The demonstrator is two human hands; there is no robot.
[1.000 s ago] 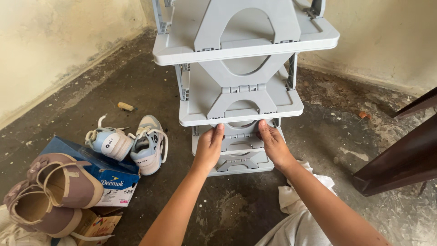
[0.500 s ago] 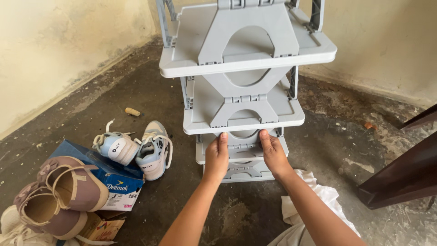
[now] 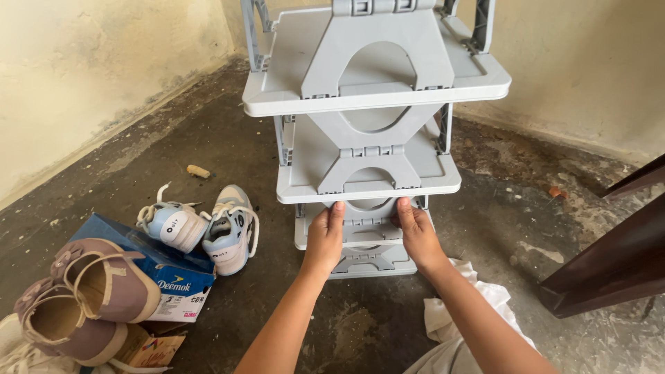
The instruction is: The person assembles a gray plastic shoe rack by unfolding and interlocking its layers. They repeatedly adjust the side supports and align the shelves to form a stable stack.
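A grey plastic folding rack (image 3: 374,97) with three stacked shelves stands on the floor before me. My left hand (image 3: 324,232) and my right hand (image 3: 415,228) both reach under the middle shelf (image 3: 436,181). Their fingers rest on the hinged panel of the lowest shelf (image 3: 305,239), fingertips tucked under the middle shelf's front edge. The hands sit close together, about a panel's width apart. How firmly they grip the panel is hidden by the shelf above.
A pair of white and blue sneakers (image 3: 208,228) lies left of the rack. A blue shoe box (image 3: 166,277) carries mauve sandals (image 3: 76,298). White cloth (image 3: 478,312) lies under my right arm. A dark wooden door edge (image 3: 616,256) juts in at right. Walls close behind.
Both hands have slid inward and up, from the lowest shelf's front corners to its centre panel under the middle shelf. The view has moved closer to the rack.
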